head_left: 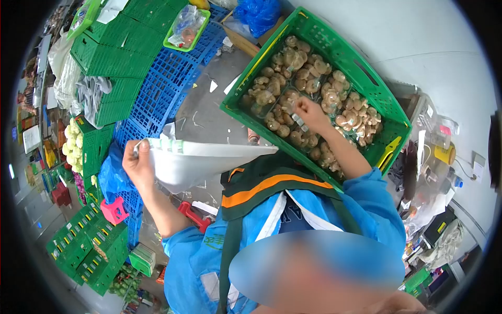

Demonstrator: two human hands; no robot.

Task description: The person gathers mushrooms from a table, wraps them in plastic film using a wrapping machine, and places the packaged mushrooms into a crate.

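Left hand (137,165) at nine o'clock, fingers clamped on white bag (201,159) rim, right hand (309,113) at one o'clock, fingers closed on packed mushrooms (293,99) in green crate (366,78).

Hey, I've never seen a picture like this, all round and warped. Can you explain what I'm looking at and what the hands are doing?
This is one view from a camera worn on a person's head, looking down; the wide lens bends everything. The blue sleeves are the person's own arms. The left hand holds open a white plastic bag. The right hand reaches into a green crate full of packed mushrooms and touches a pack. More green and blue crates are stacked around.
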